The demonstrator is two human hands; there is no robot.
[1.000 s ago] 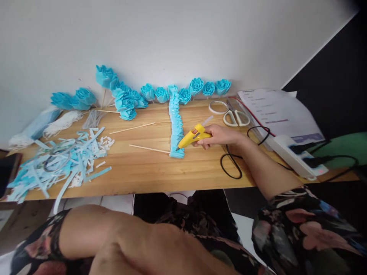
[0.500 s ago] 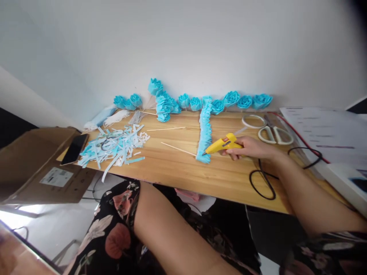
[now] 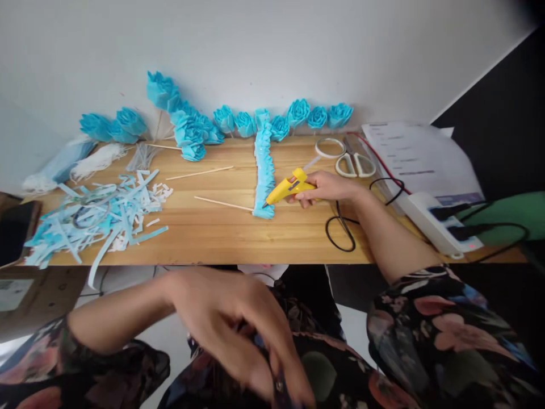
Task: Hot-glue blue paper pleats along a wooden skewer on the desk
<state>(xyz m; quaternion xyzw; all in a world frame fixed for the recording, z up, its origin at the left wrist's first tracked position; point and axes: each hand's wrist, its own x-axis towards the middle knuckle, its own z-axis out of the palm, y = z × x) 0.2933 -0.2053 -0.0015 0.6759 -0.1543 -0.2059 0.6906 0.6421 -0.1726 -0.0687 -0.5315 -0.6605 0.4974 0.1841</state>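
My right hand point(image 3: 319, 189) is closed around a yellow glue gun point(image 3: 287, 188) with a clear glue stick at its back. The gun's nozzle meets the near end of a ruffled light-blue paper strip point(image 3: 264, 165), which lies lengthwise on the table. A thin wooden stick point(image 3: 223, 203) touches the strip's near end, and another stick point(image 3: 199, 173) lies farther back. My left hand point(image 3: 225, 318) hangs over my lap, below the table edge, somewhat blurred. Its thumb and fingers curl together near the bottom of the view; something dark shows between them, too unclear to name.
Blue paper flowers point(image 3: 189, 133) line the wall. Paper scraps point(image 3: 102, 213) cover the table's left side, near a phone point(image 3: 17, 233). Scissors point(image 3: 355, 162), a tape roll point(image 3: 330, 147), the gun's black cord point(image 3: 340, 233), a power strip point(image 3: 447, 227) and printed sheets point(image 3: 417, 156) lie at right.
My left hand has come into view over my lap; earlier only its forearm showed. The camera view has shifted right and down. My right hand still holds the glue gun at the strip's near end.
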